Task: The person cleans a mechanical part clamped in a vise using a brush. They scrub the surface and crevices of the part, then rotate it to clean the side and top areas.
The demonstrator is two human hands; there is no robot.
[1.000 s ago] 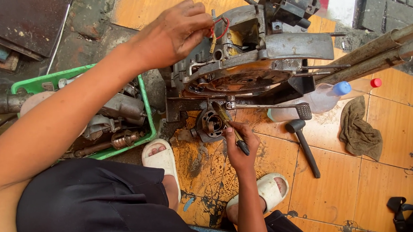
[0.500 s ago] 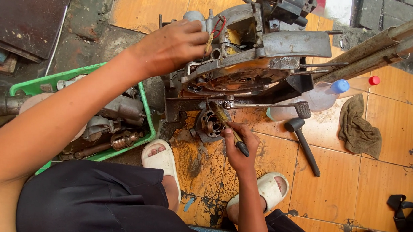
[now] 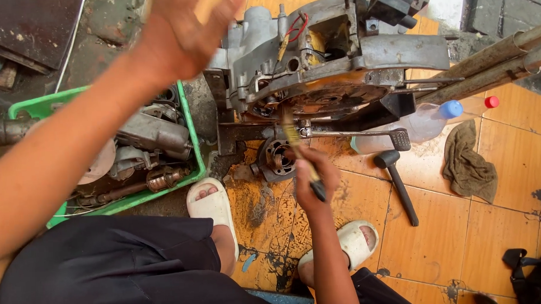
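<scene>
A grimy grey engine case [image 3: 339, 53] with red and yellow wires stands on the orange tiled floor. My left hand [image 3: 182, 35] is lifted off it, blurred, fingers spread, holding nothing, hovering left of the case above the green crate. My right hand [image 3: 312, 180] grips a small brush with a black handle [image 3: 299, 154]; its bristles point up at the underside of the case. Just left of that hand, a small round metal part [image 3: 277, 159] lies on the floor.
A green crate [image 3: 192, 137] full of metal parts sits at the left. A black hammer [image 3: 397, 186], a plastic bottle with a blue cap [image 3: 425, 122], a brown rag [image 3: 467, 163] and metal pipes [image 3: 495, 66] lie at the right. My white sandals [image 3: 211, 208] rest on the tiles.
My left hand has let go of the wires on the case and swung up and to the left. The brush in my right hand has risen toward the case's underside.
</scene>
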